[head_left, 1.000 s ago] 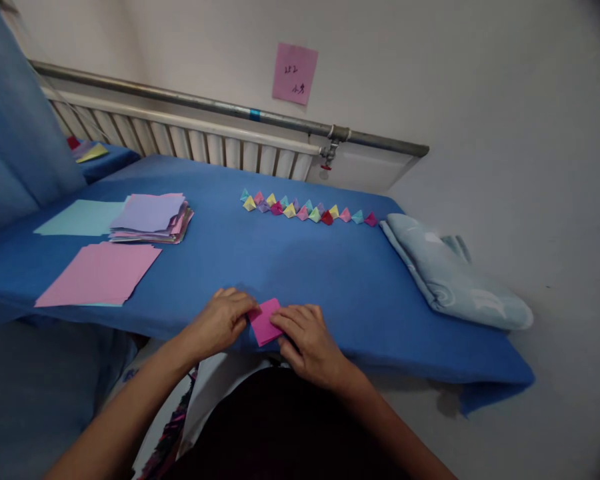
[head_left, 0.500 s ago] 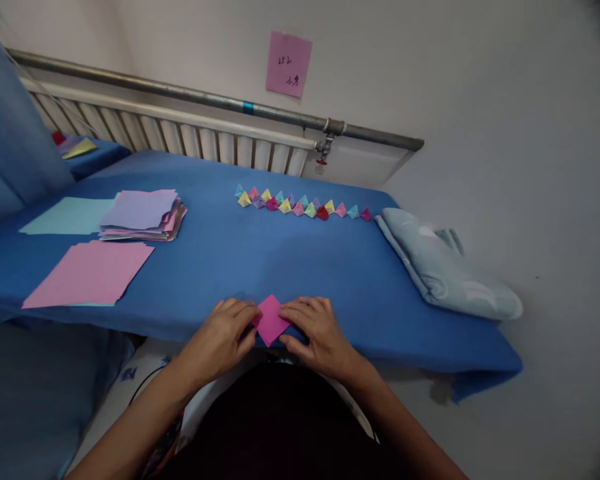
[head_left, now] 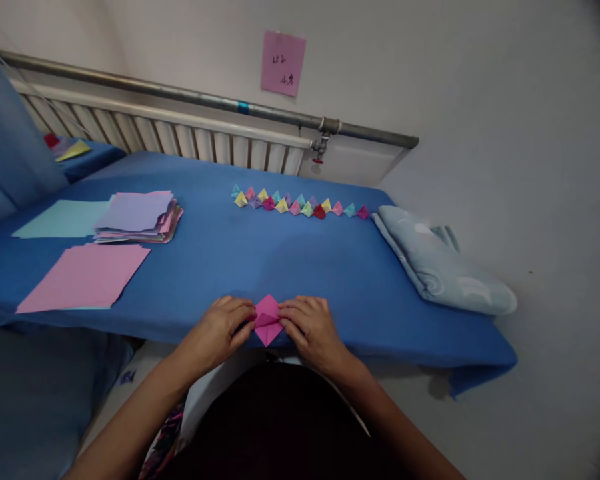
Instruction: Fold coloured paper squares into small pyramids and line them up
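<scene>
A small bright pink folded paper [head_left: 267,321] lies at the front edge of the blue-covered table, one corner pointing away from me. A flap stands partly lifted across its middle. My left hand [head_left: 226,325] grips its left corner between thumb and fingers. On the opposite corner, my right hand [head_left: 310,328] pinches the paper the same way. Farther back, several small folded paper pieces [head_left: 295,207] in many colours stand in two close rows.
Pink paper sheets [head_left: 83,277], light blue sheets [head_left: 60,219] and a mixed paper stack [head_left: 135,217] lie at the left. A folded pale blue blanket [head_left: 440,267] rests at the right end of the blue cloth [head_left: 205,260]. Behind stands a radiator [head_left: 195,143] under a pipe.
The pink paper was a flat diamond; now a flap across its middle is raised and a crease line shows below it. Both thumbs have moved up closer to its side corners.
</scene>
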Available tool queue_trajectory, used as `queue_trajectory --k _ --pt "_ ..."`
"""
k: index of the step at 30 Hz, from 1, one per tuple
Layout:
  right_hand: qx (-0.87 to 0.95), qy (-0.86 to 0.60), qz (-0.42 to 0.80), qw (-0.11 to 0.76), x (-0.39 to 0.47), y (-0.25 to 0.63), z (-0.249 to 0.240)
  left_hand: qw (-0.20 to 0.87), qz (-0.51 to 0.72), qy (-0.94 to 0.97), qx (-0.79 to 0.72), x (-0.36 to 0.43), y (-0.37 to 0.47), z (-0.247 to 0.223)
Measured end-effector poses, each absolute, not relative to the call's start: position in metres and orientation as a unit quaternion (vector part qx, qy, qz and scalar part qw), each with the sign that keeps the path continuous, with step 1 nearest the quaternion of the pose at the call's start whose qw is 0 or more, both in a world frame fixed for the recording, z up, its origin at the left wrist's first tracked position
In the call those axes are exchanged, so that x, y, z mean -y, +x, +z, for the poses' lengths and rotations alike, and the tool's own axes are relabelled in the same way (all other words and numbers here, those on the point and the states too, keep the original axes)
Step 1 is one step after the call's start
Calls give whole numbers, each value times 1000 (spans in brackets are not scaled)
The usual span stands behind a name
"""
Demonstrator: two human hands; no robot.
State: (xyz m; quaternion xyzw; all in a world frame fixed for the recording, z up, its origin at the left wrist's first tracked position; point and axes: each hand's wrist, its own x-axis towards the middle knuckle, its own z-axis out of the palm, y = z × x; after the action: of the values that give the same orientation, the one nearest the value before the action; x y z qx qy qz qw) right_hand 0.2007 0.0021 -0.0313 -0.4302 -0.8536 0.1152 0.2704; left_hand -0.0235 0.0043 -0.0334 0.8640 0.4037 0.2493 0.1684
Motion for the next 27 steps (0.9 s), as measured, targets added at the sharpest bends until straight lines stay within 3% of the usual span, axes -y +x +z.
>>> queue_trajectory --k 27 --pt "745 -568 133 325 -5 190 -37 139 280 803 -507 -11 -7 -45"
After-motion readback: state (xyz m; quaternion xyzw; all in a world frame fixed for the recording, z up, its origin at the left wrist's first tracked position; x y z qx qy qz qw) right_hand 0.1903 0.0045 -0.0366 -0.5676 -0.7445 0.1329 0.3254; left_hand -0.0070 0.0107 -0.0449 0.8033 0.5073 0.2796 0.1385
